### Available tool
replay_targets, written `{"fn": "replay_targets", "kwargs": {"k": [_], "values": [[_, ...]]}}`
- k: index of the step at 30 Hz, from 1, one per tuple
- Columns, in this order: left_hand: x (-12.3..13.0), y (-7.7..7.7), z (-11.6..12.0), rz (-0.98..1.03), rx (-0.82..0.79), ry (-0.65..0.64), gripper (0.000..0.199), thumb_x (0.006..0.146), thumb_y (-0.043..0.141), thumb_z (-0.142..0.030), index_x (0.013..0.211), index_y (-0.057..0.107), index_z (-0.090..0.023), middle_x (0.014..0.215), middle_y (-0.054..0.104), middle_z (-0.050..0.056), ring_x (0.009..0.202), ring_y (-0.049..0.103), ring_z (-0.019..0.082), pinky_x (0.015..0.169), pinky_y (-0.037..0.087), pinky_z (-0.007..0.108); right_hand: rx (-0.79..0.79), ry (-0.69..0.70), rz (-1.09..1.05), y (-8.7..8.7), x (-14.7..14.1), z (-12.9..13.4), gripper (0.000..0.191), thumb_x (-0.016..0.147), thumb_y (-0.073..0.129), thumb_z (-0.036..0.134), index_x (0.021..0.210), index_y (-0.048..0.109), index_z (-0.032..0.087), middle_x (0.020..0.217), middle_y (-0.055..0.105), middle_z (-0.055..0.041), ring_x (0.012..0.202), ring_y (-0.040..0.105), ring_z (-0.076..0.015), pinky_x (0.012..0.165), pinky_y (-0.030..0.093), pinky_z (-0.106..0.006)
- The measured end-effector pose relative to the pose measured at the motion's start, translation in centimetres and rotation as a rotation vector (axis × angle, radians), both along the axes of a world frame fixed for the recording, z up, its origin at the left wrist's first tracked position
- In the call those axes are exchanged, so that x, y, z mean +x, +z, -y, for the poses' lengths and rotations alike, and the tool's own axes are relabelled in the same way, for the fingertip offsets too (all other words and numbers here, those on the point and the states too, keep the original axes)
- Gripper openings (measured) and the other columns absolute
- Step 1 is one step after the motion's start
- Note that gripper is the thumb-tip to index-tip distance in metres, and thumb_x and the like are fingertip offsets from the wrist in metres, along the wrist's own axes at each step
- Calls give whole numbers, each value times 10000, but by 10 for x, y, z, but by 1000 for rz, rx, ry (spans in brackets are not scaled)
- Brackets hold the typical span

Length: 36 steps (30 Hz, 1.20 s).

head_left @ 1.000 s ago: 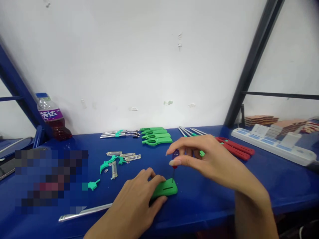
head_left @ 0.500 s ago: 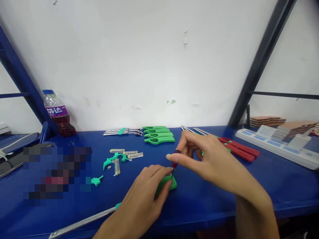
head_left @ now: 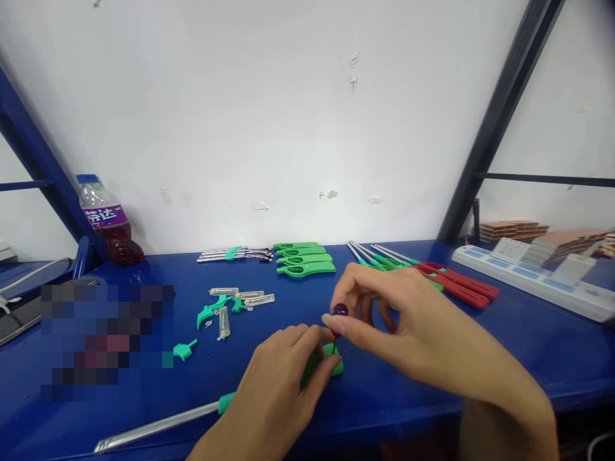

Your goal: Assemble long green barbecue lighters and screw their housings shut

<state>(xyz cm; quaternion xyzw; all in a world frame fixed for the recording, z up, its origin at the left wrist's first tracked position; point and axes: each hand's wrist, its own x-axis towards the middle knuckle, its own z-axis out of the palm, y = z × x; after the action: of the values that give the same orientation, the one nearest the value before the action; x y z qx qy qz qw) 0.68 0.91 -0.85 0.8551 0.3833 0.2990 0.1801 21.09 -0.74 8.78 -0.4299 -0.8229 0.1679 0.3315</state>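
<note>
Beyond the left hand (head_left: 283, 371), a bottle (head_left: 104, 216) holds red liquid (head_left: 121, 243)

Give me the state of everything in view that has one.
Screwdriver: nearly upright, pinched by the right hand.
Green handle: gripped by the left hand, partly hidden.
Bottle: capped, partly full.
Green shells: lying in a row.
Red handles: lying side by side.
Clear tubes: lying loose.
Power strip: lying flat.

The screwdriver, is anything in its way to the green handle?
Nothing visible: the screwdriver, in the right hand, reaches down to the green handle. The left hand holds the handle close beside it, not between.
</note>
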Motion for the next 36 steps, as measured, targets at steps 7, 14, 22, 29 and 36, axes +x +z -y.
{"fn": "replay_targets", "kwargs": {"k": [7, 14, 22, 29, 36], "values": [[5, -8, 3, -50, 188, 54, 89, 1031, 582, -212, 1039, 669, -234, 955, 738, 27, 819, 720, 258, 696, 561, 351, 49, -27, 90, -1, 0, 8, 312, 983, 711, 370, 782, 505, 248, 655, 664, 98, 566, 587, -93, 529, 372, -252], [9, -10, 3, 15, 224, 26, 234, 1086, 470, -185, 929, 637, -236, 879, 745, -7, 719, 717, 203, 618, 520, 288, 75, -31, 91, -3, -1, 11, 311, 979, 741, 387, 793, 531, 253, 664, 667, 118, 574, 588, -86, 527, 366, -265], [9, -19, 0, 87, 282, 5, 137, 1089, 534, -213, 1051, 657, -258, 932, 776, -14, 772, 739, 224, 708, 540, 326, 116, 200, -37, 0, 8, 5, 234, 1035, 709, 281, 1262, 721, 337, 1242, 770, 85, 1116, 709, -101, 947, 528, -198], [9, -18, -1, 115, 225, -6, 161, 1046, 578, -154, 1088, 687, -265, 969, 776, -15, 805, 737, 222, 745, 560, 329, 196, 151, -70, -1, 12, 0, 149, 1054, 668, 223, 1129, 786, 276, 1097, 823, 78, 988, 745, -83, 885, 535, -174], [10, -17, 0, 171, 185, -28, 142, 1013, 628, -145, 1049, 708, -257, 989, 787, -15, 842, 754, 203, 763, 561, 297, 246, 74, -127, -2, 5, -6, 40, 955, 806, 245, 951, 772, 265, 901, 802, 100, 788, 712, -64, 761, 509, -163]]}}
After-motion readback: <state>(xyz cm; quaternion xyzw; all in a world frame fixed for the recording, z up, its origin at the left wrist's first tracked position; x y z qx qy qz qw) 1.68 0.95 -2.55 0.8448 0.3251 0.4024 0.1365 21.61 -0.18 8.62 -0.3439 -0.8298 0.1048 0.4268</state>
